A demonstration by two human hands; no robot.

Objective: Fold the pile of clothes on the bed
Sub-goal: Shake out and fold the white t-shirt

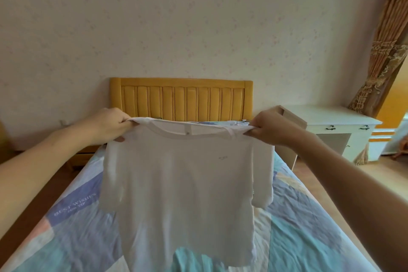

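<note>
White T-shirt (185, 183), one, two hands (110, 125) (268, 127) gripping its shoulders

Setting as I see it from the head camera: a bedroom in a home. Bed (309, 238) with patchwork cover in blue, teal and peach; yellow wooden headboard (181, 99) against pale patterned wallpaper (176, 17); white dresser (337, 126) with dark drawer handles at right; orange drape (384, 51), gathered, beside it; wooden floor (313, 168).
</note>
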